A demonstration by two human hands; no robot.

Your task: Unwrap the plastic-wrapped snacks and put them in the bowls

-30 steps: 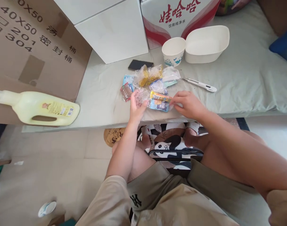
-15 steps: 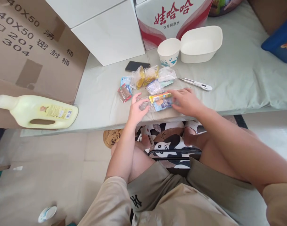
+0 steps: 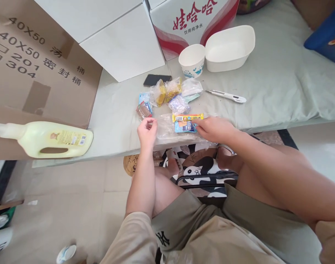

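My left hand [image 3: 147, 132] is closed in a pinch at the left edge of a clear plastic bag [image 3: 164, 126], which lies spread on the cloth. My right hand [image 3: 215, 129] has its fingers closed at the right end of a blue snack packet [image 3: 184, 126]; its thumb side is partly hidden. Just above that packet lies a narrow yellow wrapped stick [image 3: 181, 117], touching it. Both rest over the clear plastic. Beyond my left hand sits a brown-and-red packet [image 3: 143, 110]. A crumpled clear wrapper with blue print [image 3: 178, 104] lies behind the yellow stick.
Farther back are yellow items in clear wrap [image 3: 173, 88], a black phone [image 3: 156, 80], a paper cup [image 3: 192, 62], a white tub [image 3: 230, 51] and a utility knife [image 3: 228, 96]. A yellow bottle [image 3: 57, 134] lies left, beside a cardboard box [image 3: 46, 66].
My left hand has moved left and closed from spread fingers. My right fingers have drawn together by the blue packet. The plastic underneath is spread wider, and the yellow stick lies straighter.
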